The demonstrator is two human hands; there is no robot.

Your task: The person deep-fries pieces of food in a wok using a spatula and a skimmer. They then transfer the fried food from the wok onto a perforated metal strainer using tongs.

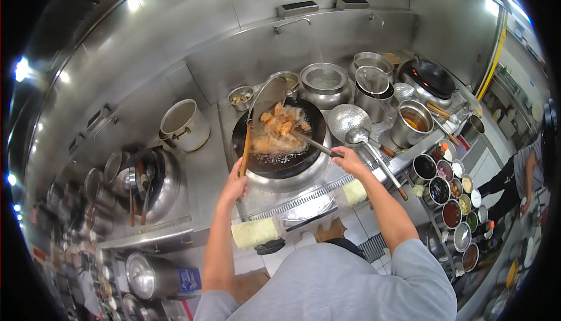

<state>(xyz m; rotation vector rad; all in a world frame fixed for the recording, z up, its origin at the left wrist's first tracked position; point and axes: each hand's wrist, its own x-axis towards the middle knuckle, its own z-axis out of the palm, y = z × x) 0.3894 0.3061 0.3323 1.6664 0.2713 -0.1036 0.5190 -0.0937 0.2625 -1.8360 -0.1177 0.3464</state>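
Note:
My left hand (235, 185) is closed around the wooden handle of a wire-mesh skimmer (270, 96), whose round head is tilted up over the far left of a black wok (248, 160). In the wok, golden-brown fried pieces (281, 121) lie among bubbling oil (272, 144). My right hand (349, 161) grips the dark handle of a metal-shafted ladle (317, 146). Its head is hidden among the food and bubbles, so its exact shape cannot be seen. Just right of the wok lie a perforated strainer (349, 119) and another ladle (357, 136).
Metal pots (324, 90) stand behind the wok, and a tall pot (186, 125) is to the left. A second wok (429, 75) sits at the far right. Seasoning containers (452, 213) line the right side, near another person (526, 166). Folded cloths (255, 233) lie on the front edge.

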